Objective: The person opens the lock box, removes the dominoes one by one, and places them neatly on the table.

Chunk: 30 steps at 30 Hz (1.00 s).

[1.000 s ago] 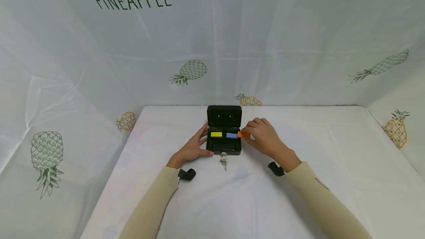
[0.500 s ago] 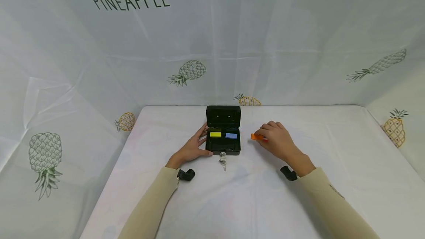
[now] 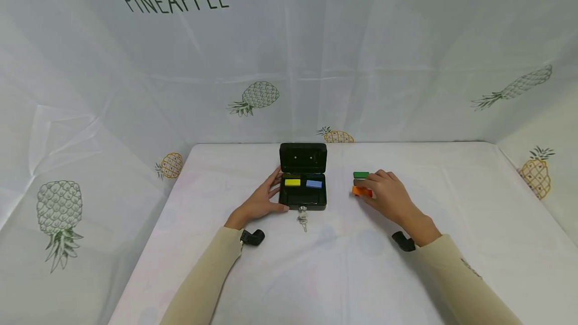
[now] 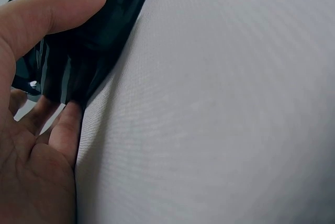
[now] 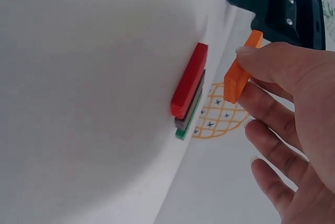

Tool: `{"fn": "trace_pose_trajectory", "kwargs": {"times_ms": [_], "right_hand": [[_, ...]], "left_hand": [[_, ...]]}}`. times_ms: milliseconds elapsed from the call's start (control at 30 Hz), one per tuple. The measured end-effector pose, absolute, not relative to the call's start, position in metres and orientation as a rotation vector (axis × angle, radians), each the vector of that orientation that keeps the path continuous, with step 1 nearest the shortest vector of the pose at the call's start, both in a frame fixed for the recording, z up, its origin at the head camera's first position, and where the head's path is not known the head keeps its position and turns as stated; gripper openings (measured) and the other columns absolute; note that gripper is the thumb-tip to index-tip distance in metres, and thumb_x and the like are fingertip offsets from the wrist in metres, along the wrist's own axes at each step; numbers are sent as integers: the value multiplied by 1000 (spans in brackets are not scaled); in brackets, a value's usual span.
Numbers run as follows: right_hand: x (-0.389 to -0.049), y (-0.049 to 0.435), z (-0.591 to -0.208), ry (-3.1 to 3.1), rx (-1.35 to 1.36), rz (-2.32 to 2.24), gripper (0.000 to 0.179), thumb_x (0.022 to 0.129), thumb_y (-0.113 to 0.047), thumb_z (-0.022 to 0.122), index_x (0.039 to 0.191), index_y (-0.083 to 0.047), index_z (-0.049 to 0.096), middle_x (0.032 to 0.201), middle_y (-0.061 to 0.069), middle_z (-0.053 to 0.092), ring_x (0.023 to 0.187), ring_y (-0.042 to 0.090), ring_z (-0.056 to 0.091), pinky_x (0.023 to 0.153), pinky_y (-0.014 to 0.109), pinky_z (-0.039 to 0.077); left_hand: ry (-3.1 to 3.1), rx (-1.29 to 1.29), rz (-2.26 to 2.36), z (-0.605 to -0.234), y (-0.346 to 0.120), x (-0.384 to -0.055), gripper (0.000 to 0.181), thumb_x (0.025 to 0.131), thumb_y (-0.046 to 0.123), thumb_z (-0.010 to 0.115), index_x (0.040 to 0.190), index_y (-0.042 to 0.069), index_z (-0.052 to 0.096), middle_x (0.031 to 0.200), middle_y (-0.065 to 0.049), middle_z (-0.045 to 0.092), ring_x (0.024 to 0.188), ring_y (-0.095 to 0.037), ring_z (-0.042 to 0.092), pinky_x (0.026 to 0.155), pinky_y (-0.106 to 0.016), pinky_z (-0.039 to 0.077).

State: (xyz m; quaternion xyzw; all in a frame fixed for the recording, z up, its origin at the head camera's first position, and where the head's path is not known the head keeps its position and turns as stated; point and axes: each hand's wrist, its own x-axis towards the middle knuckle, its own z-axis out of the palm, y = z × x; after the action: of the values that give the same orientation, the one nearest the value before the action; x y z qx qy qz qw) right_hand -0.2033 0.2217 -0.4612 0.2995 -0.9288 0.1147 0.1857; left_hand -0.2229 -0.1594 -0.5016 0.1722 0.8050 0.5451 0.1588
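Note:
A small black cash box stands on the table with its lid raised. A yellow block and a blue block lie in its back part. My left hand rests against the box's left side, fingers extended along it and thumb at the front corner. To the right of the box, my right hand pinches an orange block between thumb and fingers. In the right wrist view, a red block, a grey block and a green block lie side by side on the table beyond it.
Keys hang from the lock at the box's front. White cloth covers the table. A white curtain printed with pineapples rises behind the table's back edge and at both sides.
My right hand has carried the orange block from above the box's right edge rightward to beside the row of blocks. The left hand has stayed at the box.

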Motion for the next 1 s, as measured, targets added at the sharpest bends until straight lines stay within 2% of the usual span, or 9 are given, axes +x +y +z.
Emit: {"fn": "trace_pose_trajectory", "kwargs": {"times_ms": [267, 567, 867, 1000], "right_hand": [[-198, 229, -466, -2639, 841, 335, 21, 78, -7, 94, 96, -7, 82, 96, 6, 78, 89, 28, 62, 82, 48, 57], [-195, 233, -468, -2702, 859, 322, 23, 78, -6, 94, 98, -6, 83, 97, 9, 76, 94, 31, 64, 85, 51, 59], [-194, 234, -470, -2721, 903, 340, 20, 78, -6, 93, 95, -9, 83, 94, 4, 75, 94, 29, 63, 83, 50, 58], [-194, 233, -468, -2733, 910, 325, 20, 78, -6, 93, 96, -9, 83, 95, 4, 75, 95, 30, 64, 84, 51, 59]], "left_hand": [[2304, 487, 1553, -501, -159, -223, 122, 86, -1, 86, 172, 25, 5, 176, -11, 17, 159, -31, 28, 129, -38, 33], [2314, 488, 1547, -500, -159, -223, 122, 86, -1, 86, 172, 25, 4, 176, -10, 16, 160, -31, 27, 129, -39, 33], [2294, 500, 1559, -499, -159, -223, 121, 86, -2, 85, 172, 23, 3, 176, -14, 14, 159, -35, 28, 129, -42, 33], [2292, 477, 1556, -498, -158, -222, 122, 86, -1, 85, 172, 26, 3, 176, -11, 15, 159, -33, 30, 129, -40, 34]]}}
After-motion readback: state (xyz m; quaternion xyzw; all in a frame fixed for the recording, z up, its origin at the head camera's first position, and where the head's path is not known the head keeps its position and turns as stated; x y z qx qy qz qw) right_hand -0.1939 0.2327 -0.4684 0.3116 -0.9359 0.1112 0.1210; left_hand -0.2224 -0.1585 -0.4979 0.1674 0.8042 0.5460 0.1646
